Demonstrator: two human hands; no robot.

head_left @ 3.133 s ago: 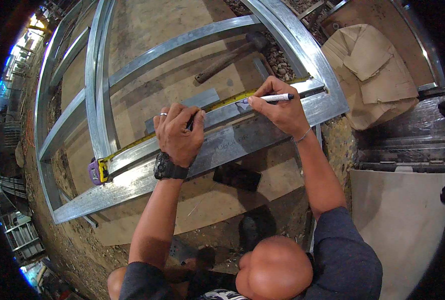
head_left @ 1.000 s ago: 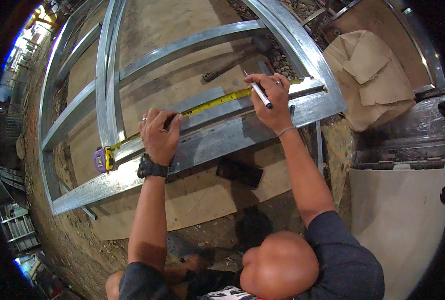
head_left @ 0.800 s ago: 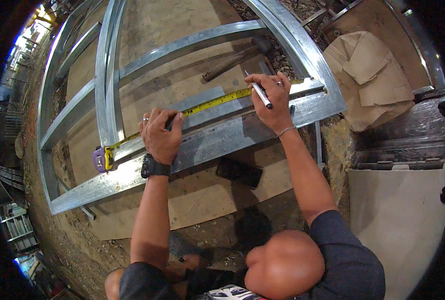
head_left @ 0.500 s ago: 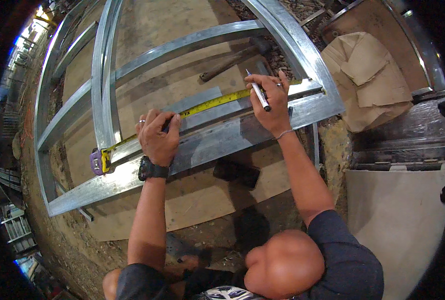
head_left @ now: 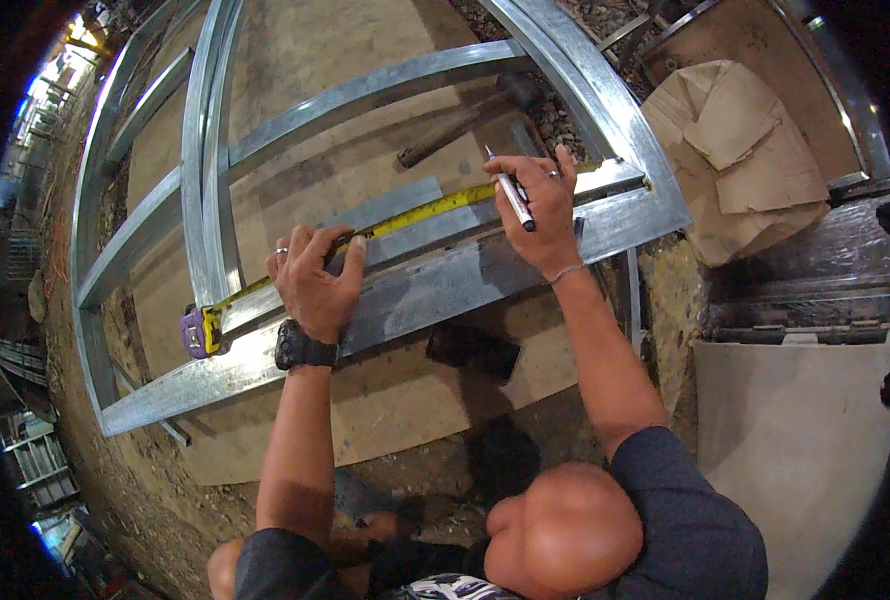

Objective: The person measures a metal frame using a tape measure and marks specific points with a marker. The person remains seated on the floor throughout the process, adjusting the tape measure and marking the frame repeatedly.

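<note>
A yellow tape measure blade [head_left: 435, 207] lies stretched along the near bar of a silvery metal frame [head_left: 415, 285]. Its purple and yellow case [head_left: 201, 330] rests on the frame at the left end. My left hand [head_left: 317, 285], with a dark watch at the wrist, is closed over the blade, thumb and fingers at its edges. Between the fingers of my right hand [head_left: 543, 215] is a white marker pen [head_left: 514, 203], its tip pointing up and away. That hand rests over the blade near the frame's right corner, covering part of it.
A hammer [head_left: 455, 130] lies inside the frame on a brown sheet [head_left: 305, 40]. A dark phone-like rectangle [head_left: 473, 352] sits on the near side. To the right are a crumpled brown paper bag [head_left: 740, 150] and a pale flat panel [head_left: 795, 440].
My left thumb has shifted slightly toward me at the blade's edge. The marker has moved a little nearer and to the left with my right fingers. Both grips remain.
</note>
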